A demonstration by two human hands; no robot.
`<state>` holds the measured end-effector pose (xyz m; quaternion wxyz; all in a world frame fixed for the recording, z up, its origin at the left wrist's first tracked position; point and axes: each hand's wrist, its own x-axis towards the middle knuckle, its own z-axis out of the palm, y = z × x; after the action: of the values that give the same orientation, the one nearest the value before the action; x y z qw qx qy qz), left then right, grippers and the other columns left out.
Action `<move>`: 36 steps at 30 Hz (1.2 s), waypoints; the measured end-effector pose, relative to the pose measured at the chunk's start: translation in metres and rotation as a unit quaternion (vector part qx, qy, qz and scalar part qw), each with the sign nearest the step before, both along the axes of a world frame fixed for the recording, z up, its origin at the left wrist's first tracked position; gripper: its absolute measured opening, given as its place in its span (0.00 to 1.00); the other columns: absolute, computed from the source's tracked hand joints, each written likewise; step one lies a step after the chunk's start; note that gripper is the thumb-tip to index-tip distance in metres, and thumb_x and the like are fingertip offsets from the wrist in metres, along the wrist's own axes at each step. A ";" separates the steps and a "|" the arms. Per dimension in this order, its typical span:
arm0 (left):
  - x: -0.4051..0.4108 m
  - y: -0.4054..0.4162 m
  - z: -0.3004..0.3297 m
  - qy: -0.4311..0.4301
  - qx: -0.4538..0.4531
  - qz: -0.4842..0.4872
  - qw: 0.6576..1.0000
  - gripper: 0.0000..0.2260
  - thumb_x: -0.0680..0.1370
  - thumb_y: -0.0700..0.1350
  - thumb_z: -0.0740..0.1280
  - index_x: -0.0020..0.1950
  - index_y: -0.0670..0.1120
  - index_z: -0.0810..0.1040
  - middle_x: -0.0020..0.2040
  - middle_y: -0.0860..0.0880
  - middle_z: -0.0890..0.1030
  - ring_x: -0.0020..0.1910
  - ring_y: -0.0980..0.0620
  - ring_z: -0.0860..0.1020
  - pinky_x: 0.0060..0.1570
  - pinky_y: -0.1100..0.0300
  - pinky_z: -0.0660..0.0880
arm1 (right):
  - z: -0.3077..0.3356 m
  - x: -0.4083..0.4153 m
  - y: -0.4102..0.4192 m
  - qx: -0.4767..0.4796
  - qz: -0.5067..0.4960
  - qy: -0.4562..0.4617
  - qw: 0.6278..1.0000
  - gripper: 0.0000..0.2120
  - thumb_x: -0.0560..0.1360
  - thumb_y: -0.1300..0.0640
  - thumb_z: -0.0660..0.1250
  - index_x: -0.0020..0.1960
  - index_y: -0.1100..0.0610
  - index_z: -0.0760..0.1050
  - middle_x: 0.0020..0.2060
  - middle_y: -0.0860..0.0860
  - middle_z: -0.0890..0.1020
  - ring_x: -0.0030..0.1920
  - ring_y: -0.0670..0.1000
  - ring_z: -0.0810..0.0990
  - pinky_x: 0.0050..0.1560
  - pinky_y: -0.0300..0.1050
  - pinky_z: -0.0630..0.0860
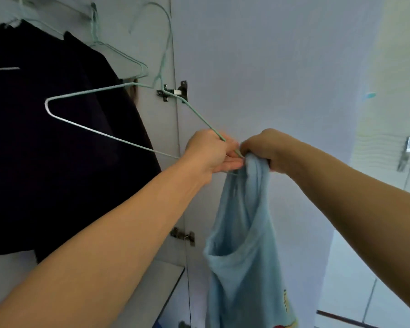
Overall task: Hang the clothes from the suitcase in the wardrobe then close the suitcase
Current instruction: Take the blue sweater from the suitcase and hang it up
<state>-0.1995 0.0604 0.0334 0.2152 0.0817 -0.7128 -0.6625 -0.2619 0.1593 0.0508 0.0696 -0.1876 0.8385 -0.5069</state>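
Green wire hangers [100, 110] — three; hands — two.

Wardrobe shelf [161, 280] sits below left hand [208, 150], nothing visible on it; dark garment [57, 150] hangs up-left of hands, on hanger.

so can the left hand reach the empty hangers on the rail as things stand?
Probably not right away: the left hand grips the mint hanger, with the right hand feeding the blue garment onto it. The empty hangers hang unobstructed above, left.
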 end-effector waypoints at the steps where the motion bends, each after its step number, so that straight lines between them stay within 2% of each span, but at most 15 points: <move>1: -0.007 0.009 -0.010 -0.009 -0.006 0.006 1.000 0.09 0.78 0.34 0.63 0.38 0.41 0.74 0.39 0.37 0.79 0.38 0.42 0.81 0.36 0.55 0.82 | 0.000 0.002 0.005 -0.027 0.008 -0.014 1.000 0.07 0.73 0.67 0.65 0.37 0.63 0.71 0.32 0.57 0.77 0.29 0.52 0.76 0.24 0.38 0.75; 4: -0.024 0.028 -0.033 -0.031 0.005 0.030 0.999 0.07 0.77 0.34 0.64 0.40 0.41 0.79 0.49 0.35 0.82 0.48 0.39 0.82 0.47 0.43 0.80 | 0.007 0.005 0.014 -0.071 0.010 0.022 0.997 0.03 0.70 0.67 0.68 0.39 0.63 0.75 0.35 0.59 0.79 0.31 0.52 0.78 0.27 0.40 0.77; 6: -0.030 0.038 -0.040 -0.055 0.021 0.038 0.998 0.05 0.78 0.35 0.64 0.48 0.39 0.79 0.50 0.37 0.82 0.49 0.40 0.81 0.48 0.45 0.80 | 0.012 0.009 0.020 -0.065 0.018 0.078 0.995 0.03 0.69 0.65 0.69 0.38 0.63 0.75 0.36 0.59 0.79 0.35 0.54 0.79 0.38 0.46 0.80; 8: -0.033 0.048 -0.044 -0.084 -0.017 0.033 0.996 0.08 0.78 0.37 0.63 0.54 0.38 0.78 0.52 0.37 0.81 0.50 0.39 0.80 0.50 0.46 0.80 | 0.011 0.015 0.026 0.009 0.046 0.161 0.986 0.05 0.70 0.61 0.68 0.41 0.64 0.77 0.39 0.58 0.77 0.41 0.54 0.76 0.47 0.51 0.78; 10: -0.031 0.061 -0.042 -0.089 -0.054 0.019 0.994 0.09 0.79 0.38 0.60 0.56 0.37 0.76 0.51 0.38 0.80 0.51 0.40 0.79 0.52 0.46 0.79 | 0.004 0.018 0.031 0.087 0.075 0.221 0.969 0.08 0.73 0.57 0.66 0.40 0.62 0.75 0.37 0.56 0.75 0.42 0.53 0.72 0.43 0.47 0.71; 13: -0.021 0.076 -0.038 -0.070 -0.059 -0.012 0.996 0.13 0.82 0.37 0.54 0.63 0.36 0.72 0.53 0.37 0.78 0.54 0.40 0.77 0.53 0.47 0.76 | -0.014 0.015 0.041 0.111 0.115 0.186 0.969 0.15 0.76 0.49 0.64 0.40 0.60 0.75 0.37 0.53 0.77 0.40 0.52 0.75 0.42 0.45 0.71; 18: -0.014 0.072 -0.043 -0.047 -0.213 -0.058 0.974 0.09 0.76 0.33 0.58 0.49 0.37 0.77 0.47 0.37 0.81 0.47 0.39 0.80 0.51 0.43 0.78 | -0.019 -0.003 0.048 0.109 0.035 0.316 0.942 0.16 0.81 0.52 0.58 0.39 0.59 0.71 0.36 0.55 0.75 0.43 0.53 0.71 0.40 0.41 0.61; 20: -0.014 0.068 -0.046 0.067 -0.257 0.010 0.964 0.08 0.74 0.40 0.62 0.45 0.39 0.80 0.44 0.40 0.83 0.46 0.41 0.81 0.51 0.43 0.78 | -0.014 -0.016 0.052 0.055 -0.011 0.334 0.941 0.12 0.80 0.54 0.59 0.43 0.60 0.74 0.40 0.54 0.75 0.45 0.53 0.71 0.43 0.42 0.64; 23: -0.009 0.065 -0.058 0.225 -0.268 0.088 0.933 0.06 0.76 0.46 0.66 0.44 0.46 0.80 0.41 0.49 0.83 0.42 0.49 0.82 0.48 0.51 0.79 | -0.001 -0.035 0.060 -0.116 -0.062 0.268 0.954 0.07 0.76 0.58 0.63 0.47 0.58 0.79 0.39 0.51 0.77 0.46 0.50 0.73 0.50 0.45 0.72; 25: -0.008 0.059 -0.069 0.149 -0.251 -0.005 0.956 0.08 0.77 0.52 0.66 0.44 0.48 0.78 0.40 0.50 0.82 0.41 0.50 0.81 0.48 0.52 0.78 | 0.010 -0.040 0.065 -0.205 -0.066 0.227 0.950 0.07 0.74 0.58 0.64 0.38 0.53 0.77 0.34 0.48 0.76 0.44 0.50 0.75 0.50 0.48 0.75; 26: -0.006 0.056 -0.073 0.081 -0.295 -0.057 0.950 0.11 0.77 0.54 0.64 0.44 0.48 0.78 0.39 0.51 0.80 0.39 0.52 0.79 0.46 0.55 0.77 | 0.017 -0.041 0.068 -0.228 -0.061 0.222 0.946 0.08 0.74 0.57 0.64 0.36 0.51 0.76 0.34 0.48 0.76 0.44 0.51 0.76 0.51 0.49 0.77; 29: -0.004 0.034 -0.086 -0.061 -0.529 -0.136 0.836 0.13 0.80 0.54 0.61 0.44 0.47 0.77 0.38 0.55 0.77 0.38 0.59 0.75 0.42 0.63 0.72 | 0.028 -0.042 0.080 -0.259 -0.045 0.236 0.936 0.15 0.78 0.50 0.61 0.33 0.50 0.75 0.34 0.47 0.75 0.43 0.48 0.74 0.51 0.46 0.76; 30: -0.001 0.027 -0.086 -0.087 -0.570 -0.142 0.805 0.15 0.79 0.55 0.60 0.44 0.46 0.77 0.38 0.53 0.78 0.39 0.57 0.75 0.44 0.61 0.73 | 0.029 -0.044 0.085 -0.253 -0.042 0.243 0.935 0.17 0.78 0.47 0.60 0.33 0.50 0.74 0.34 0.46 0.75 0.42 0.47 0.73 0.49 0.44 0.74; 33: 0.012 -0.014 -0.081 -0.128 -0.626 -0.121 0.760 0.17 0.77 0.59 0.62 0.44 0.45 0.77 0.42 0.46 0.79 0.43 0.49 0.77 0.47 0.53 0.74 | 0.017 -0.051 0.099 -0.201 -0.007 0.264 0.943 0.21 0.77 0.42 0.60 0.30 0.51 0.74 0.32 0.46 0.76 0.37 0.45 0.73 0.46 0.41 0.71; 36: 0.032 -0.061 -0.062 -0.154 -0.722 -0.057 0.672 0.11 0.74 0.59 0.67 0.37 0.56 0.70 0.40 0.55 0.77 0.47 0.55 0.75 0.62 0.53 0.68 | -0.003 -0.055 0.112 -0.058 0.034 0.315 0.947 0.23 0.79 0.41 0.57 0.32 0.53 0.74 0.32 0.46 0.77 0.32 0.40 0.71 0.42 0.36 0.68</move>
<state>-0.1675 -0.0008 -0.0290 0.0564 -0.0392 -0.9952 0.0694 -0.3170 0.2709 0.0477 -0.1925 -0.3697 0.7798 -0.4671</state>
